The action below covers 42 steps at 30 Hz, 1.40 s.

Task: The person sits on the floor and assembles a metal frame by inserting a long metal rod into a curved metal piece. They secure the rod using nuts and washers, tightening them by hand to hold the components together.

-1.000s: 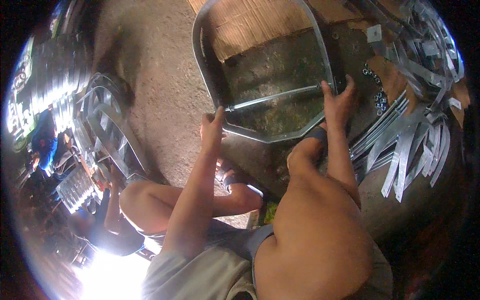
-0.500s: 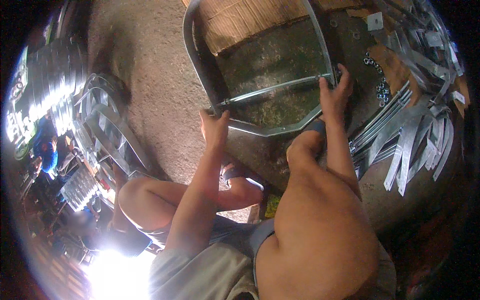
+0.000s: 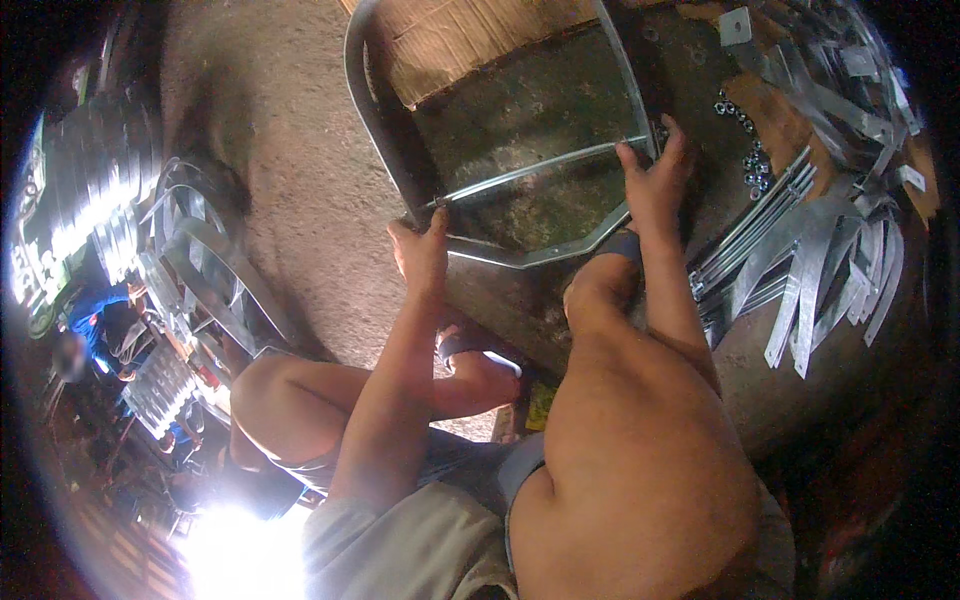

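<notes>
A bent flat-bar metal frame [image 3: 383, 128] stands in front of me, its lower end angled. A threaded rod [image 3: 540, 167] spans it from side to side. My left hand [image 3: 422, 255] is closed on the frame's left side, thumb up by the rod's left end. At the rod's right end, my right hand [image 3: 655, 190] grips the opposite side, with thumb and fingers on either side of the bar. The fingertips of both hands are partly hidden behind the metal.
Loose nuts [image 3: 757, 165] lie right of the frame, beside several rods [image 3: 760, 220] and a heap of flat metal strips [image 3: 810, 280]. Cardboard [image 3: 450, 50] lies beyond. Curved metal bands [image 3: 215, 250] are piled at left, where another person [image 3: 90, 325] is working.
The frame and both hands sit slightly further left and higher in the picture, along with the surroundings. My left thumb has moved nearer the rod's end. Both hands keep their hold.
</notes>
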{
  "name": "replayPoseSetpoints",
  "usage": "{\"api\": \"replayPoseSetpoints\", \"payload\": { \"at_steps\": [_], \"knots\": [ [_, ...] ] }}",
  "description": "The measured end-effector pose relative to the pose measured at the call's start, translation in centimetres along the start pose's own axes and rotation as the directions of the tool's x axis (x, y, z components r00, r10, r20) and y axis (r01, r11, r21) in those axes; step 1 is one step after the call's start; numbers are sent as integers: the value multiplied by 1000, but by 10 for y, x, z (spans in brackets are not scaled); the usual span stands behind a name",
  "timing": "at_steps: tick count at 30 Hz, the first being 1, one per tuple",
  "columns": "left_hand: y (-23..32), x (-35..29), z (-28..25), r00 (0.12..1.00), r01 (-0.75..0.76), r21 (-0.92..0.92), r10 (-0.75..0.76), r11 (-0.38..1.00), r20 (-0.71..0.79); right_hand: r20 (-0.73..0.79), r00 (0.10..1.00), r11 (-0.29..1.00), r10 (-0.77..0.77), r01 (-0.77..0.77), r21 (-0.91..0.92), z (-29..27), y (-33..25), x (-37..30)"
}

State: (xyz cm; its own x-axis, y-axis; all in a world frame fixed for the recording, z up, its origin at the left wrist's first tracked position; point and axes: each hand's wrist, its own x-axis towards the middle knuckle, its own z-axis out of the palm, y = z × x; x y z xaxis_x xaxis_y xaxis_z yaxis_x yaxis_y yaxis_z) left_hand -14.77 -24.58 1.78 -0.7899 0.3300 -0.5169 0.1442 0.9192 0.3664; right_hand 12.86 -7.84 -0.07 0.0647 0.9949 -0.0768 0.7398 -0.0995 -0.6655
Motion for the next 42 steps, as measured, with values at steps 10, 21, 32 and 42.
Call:
{"api": "replayPoseSetpoints", "payload": {
  "at_steps": [10, 21, 32, 42],
  "knots": [
    [10, -5, -1, 998, 21, 22, -20, 1000, -55, 23, 998, 998, -51, 52, -20, 2, 2, -2],
    [-14, -2, 5, 993, -112, 111, 116, 987, -29, -18, 1000, 999, -9, 9, 32, 8, 2, -2],
    [-5, -5, 3, 998, -56, 55, 56, 997, 0, -11, 1000, 999, 7, -6, 32, 6, 3, -1],
    [19, -2, 7, 993, 122, -4, -122, 993, 3, 6, 1000, 998, -17, 16, 61, 3, 5, -1]
  ]
}}
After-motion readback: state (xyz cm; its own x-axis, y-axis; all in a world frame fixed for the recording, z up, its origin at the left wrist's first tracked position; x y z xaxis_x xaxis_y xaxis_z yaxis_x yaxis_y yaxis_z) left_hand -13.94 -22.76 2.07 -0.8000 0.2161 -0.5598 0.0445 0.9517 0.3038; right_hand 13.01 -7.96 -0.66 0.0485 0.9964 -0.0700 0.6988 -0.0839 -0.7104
